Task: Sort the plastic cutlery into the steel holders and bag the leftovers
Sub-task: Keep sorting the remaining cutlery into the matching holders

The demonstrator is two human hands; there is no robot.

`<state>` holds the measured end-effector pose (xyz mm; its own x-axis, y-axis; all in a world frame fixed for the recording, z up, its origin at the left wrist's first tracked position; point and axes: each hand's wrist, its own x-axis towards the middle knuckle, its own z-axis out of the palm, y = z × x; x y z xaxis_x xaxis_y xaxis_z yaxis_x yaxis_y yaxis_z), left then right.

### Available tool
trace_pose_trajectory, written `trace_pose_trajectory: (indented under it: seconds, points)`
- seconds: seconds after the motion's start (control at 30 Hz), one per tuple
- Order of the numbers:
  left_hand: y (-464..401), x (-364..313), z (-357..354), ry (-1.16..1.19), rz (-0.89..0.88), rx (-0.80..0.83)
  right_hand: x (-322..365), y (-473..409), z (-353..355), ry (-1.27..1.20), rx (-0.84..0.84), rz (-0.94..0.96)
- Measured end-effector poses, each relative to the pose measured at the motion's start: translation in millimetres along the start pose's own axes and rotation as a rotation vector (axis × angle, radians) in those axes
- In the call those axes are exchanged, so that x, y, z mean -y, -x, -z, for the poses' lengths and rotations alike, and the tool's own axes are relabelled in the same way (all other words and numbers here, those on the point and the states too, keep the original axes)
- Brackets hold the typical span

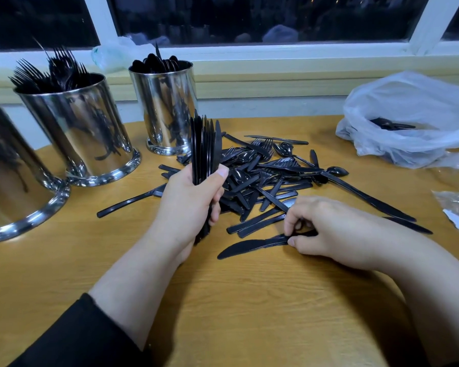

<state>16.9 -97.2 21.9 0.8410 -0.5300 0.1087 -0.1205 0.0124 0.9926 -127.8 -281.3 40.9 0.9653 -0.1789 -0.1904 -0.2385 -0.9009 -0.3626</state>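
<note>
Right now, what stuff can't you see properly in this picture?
- Leftmost steel holder, head view: cut off by the left edge, so its contents are hidden.
- Plastic bag: its cloudy folds hide most of the cutlery inside.
- Handles of the knife bundle: covered by the left hand.
- Knife handle end: hidden under the right hand.
- Outside the window: too dark to tell.

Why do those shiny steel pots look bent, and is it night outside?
Head view: the wide-angle lens bows the steel holders and the white window frame near the edges; the holders mirror the black plastic cutlery pile; the panes are dark, with indoor light casting soft shadows under the arms.
</note>
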Motion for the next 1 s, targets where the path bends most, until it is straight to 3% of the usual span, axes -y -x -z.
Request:
trace_pose_trajectory:
  seconds: [0.37,0.47,0.6,0.73,1.0]
  points:
    - [-2,-4,2,0.076,-0.038,-0.141,-2,5,5,-0.116,-0.04,-0.013]
    - [-1,-4,3,0.117,-0.024,-0.168,-10,8,9,-0.309,-0.163,0.008]
    - [0,-3,-3,0.203,0.034,-0.135,-10,7,13,-0.625,-0.475,0.021]
    - [7,-4,-21,0.291,0.087,-0.03,15,3,7,-0.945,-0.523,0.052]
    - [12,-7,-42,0.343,0.08,0.084,36,-6,-7,-0.712,-0.387,0.068]
